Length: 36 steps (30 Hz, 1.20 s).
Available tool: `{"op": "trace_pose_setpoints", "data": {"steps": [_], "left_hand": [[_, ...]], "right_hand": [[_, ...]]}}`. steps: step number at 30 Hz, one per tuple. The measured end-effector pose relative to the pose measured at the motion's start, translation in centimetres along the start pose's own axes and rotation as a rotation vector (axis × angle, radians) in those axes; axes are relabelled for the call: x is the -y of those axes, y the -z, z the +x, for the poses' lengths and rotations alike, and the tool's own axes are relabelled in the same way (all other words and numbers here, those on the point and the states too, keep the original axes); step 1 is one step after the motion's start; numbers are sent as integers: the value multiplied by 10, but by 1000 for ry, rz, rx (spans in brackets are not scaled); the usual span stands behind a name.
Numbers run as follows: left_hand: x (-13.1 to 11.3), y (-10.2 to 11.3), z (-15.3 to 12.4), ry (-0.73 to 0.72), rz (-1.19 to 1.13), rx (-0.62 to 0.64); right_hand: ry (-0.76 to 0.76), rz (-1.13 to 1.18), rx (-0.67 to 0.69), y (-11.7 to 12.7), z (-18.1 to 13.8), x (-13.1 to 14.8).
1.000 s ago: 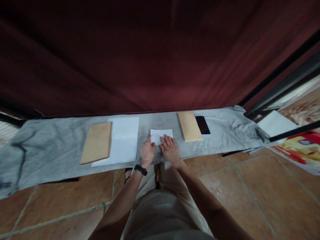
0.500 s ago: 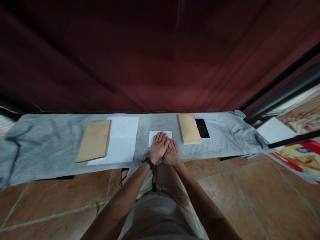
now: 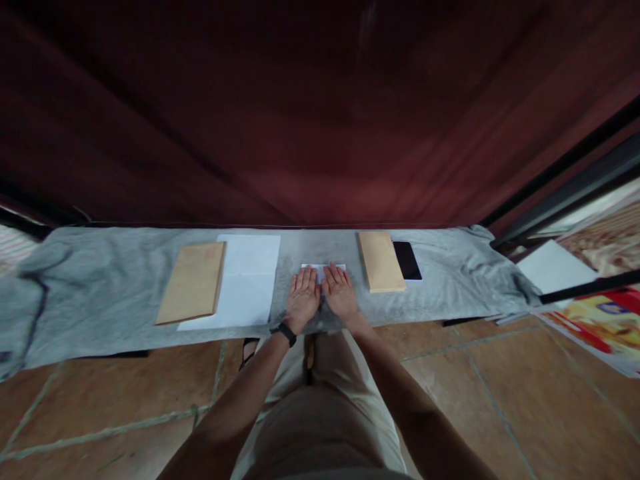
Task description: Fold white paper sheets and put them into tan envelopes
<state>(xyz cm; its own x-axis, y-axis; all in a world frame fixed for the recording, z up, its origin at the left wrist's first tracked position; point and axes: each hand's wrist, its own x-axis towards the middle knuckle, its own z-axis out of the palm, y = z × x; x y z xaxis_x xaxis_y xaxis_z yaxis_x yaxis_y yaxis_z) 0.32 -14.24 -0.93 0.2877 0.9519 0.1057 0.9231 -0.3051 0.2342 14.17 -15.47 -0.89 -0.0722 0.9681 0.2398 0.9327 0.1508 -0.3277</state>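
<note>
A small white sheet of paper (image 3: pixel 323 272), seemingly folded, lies on the grey cloth in front of me, mostly covered by my hands. My left hand (image 3: pixel 303 297), with a black band on the wrist, rests flat on its left part, fingers stretched forward. Flat on the right part lies my right hand (image 3: pixel 339 292), its fingers also straight. A narrow gap separates the two hands. To the left, a larger white sheet with crease lines (image 3: pixel 251 280) sits partly under a stack of brown envelopes (image 3: pixel 193 280). Another stack of brown envelopes (image 3: pixel 381 261) lies to the right.
A dark-screened phone (image 3: pixel 407 260) lies beside the right envelope stack. The grey cloth (image 3: pixel 450 273) covers a narrow bench-like surface against a dark red hanging sheet (image 3: pixel 320 133). A white board (image 3: pixel 556 267) and a colourful printed box (image 3: pixel 605 327) are at the far right.
My hands were close together, overlapping at the fingers on the paper. They have moved apart, left hand to the left, and now cover more of its near part.
</note>
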Motion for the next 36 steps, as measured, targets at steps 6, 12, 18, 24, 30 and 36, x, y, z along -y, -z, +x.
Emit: {"op": "trace_pose_setpoints", "data": {"steps": [6,12,18,24,30,36], "left_hand": [[-1,-1,-4,63,19,-36],[4,2,-10,133,18,-44],[-23,2,0,27,-9,-62],[-33,-8,8,-87,-67,-14],[-7,-7,-3,6,-25,-32],[10,-6,-17,80,-6,-64]], "right_hand": [[14,-92,-2,-6,-7,-17],[-7,-115,-45,-4,-19,-32],[0,-129,-51,-5,-22,-34],[18,-126,-43,-4,-22,-34],[13,-127,-62,-5,-22,-34],[-23,-100,-29,0,-12,-36]]}}
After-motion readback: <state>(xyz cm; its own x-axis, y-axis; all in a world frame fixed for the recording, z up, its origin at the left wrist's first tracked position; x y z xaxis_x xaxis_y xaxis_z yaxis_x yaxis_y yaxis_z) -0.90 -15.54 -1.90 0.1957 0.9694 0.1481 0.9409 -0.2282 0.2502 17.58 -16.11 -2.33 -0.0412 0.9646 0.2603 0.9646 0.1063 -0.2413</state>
